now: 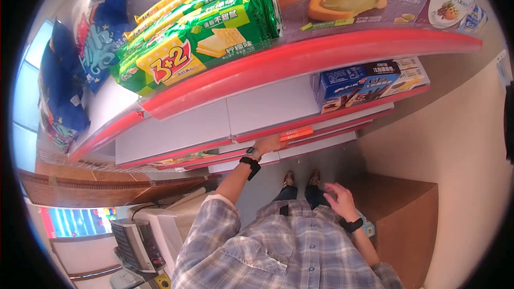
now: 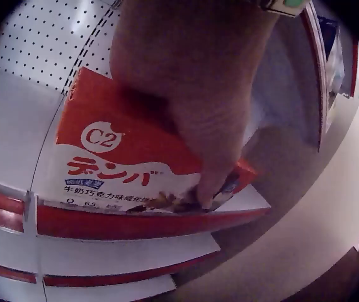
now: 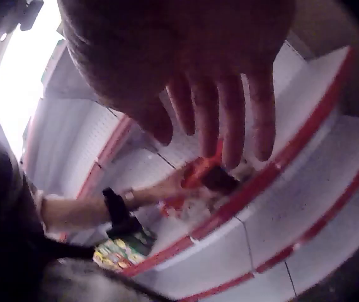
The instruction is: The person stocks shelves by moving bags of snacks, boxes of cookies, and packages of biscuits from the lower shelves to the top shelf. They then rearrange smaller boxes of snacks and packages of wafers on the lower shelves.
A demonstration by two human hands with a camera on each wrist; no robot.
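On a lower shelf, my left hand [image 1: 266,144] reaches in over an orange and white box of wafers [image 2: 104,157]. The left wrist view shows the hand [image 2: 211,132] laid across the box top, with the thumb bent down over its front right corner; the other fingers are hidden behind the wrist. The box's front, with a round C2 mark, faces out near the red shelf edge [image 2: 135,223]. My right hand [image 1: 340,200] hangs in front of the body, apart from the shelves. Its fingers [image 3: 232,119] are spread and hold nothing.
Above, the top shelf carries green biscuit packs [image 1: 214,37], a large purple box [image 1: 364,0] and blue bags [image 1: 64,80]. Blue wafer-stick boxes [image 1: 358,85] stand on the shelf below. A brown cabinet [image 1: 407,225] is on the right, and a wall [image 1: 466,144] rises beyond it.
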